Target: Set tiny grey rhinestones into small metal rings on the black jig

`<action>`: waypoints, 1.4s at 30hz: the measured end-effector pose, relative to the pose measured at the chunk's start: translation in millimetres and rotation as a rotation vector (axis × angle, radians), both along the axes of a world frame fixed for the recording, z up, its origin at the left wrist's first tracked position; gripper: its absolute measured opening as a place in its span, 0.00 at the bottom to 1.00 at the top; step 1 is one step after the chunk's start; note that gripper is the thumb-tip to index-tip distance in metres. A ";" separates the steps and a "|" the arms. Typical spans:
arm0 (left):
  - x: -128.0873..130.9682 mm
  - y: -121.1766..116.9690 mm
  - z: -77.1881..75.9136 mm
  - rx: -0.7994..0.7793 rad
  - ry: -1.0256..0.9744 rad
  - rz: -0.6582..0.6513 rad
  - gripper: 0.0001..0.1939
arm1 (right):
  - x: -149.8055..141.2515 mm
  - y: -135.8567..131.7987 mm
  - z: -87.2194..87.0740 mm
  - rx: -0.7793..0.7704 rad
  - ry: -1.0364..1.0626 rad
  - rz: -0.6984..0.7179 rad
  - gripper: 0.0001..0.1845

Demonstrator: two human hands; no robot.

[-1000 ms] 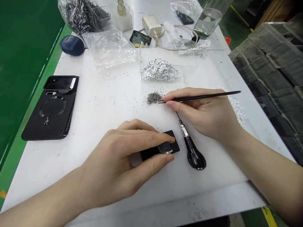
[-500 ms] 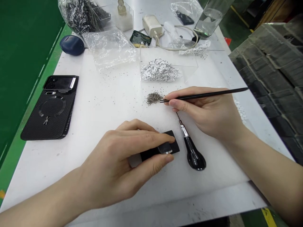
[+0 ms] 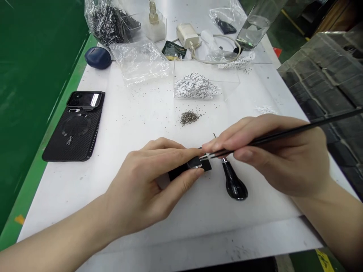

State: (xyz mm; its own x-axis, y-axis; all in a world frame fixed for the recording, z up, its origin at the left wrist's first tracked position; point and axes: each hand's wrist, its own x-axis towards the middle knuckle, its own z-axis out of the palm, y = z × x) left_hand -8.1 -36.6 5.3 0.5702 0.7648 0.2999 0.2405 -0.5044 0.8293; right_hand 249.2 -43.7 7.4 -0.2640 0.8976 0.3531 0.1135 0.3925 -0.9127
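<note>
My left hand (image 3: 150, 181) is closed on a small black part (image 3: 194, 162) with a shiny pale edge, pinched between thumb and fingers. Under it lies a flat black block (image 3: 207, 165) on the white work surface. In my right hand (image 3: 286, 162) is a pair of black tweezers (image 3: 337, 118), slanting down to the left. Their silvery tips meet the top of the black part; whether they grip anything there is too small to tell. Just right of the block lies a screwdriver (image 3: 235, 186) with a rounded black handle, its shaft partly behind my right fingers.
Beyond my hands is a pile of tiny metal pieces (image 3: 189, 118). Behind it a clear tray (image 3: 227, 81) holds small white bits. A black phone (image 3: 75, 128) lies at left, near a blue bulb-shaped object (image 3: 98, 57). Plastic bags, a charger (image 3: 187, 36) and a glass vessel (image 3: 255, 26) stand farther back.
My right hand has brought the tweezers from the metal pile toward me, to the black part. My left hand keeps its grip. The whole view has shifted slightly.
</note>
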 end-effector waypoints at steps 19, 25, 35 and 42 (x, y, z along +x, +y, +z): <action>1.4 2.1 -0.5 -0.032 -0.010 -0.018 0.13 | -0.1 8.0 -15.4 0.096 0.107 0.219 0.09; -0.1 2.2 -0.8 -0.031 -0.014 -0.020 0.12 | 1.2 8.2 -16.8 0.073 0.133 0.239 0.10; -0.9 3.3 0.3 -0.031 0.000 -0.026 0.11 | -1.0 12.8 -14.0 0.044 0.198 0.246 0.10; 2.2 3.4 1.0 -0.048 0.012 -0.029 0.11 | 0.0 11.9 -13.1 0.045 0.169 0.251 0.09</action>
State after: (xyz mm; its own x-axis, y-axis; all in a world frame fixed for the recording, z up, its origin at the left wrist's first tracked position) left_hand -5.9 -33.2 6.3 0.5959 0.7612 0.2558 0.2364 -0.4707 0.8500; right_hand 249.2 -31.8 -5.7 -0.4098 0.7941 0.4489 -0.1436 0.4298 -0.8914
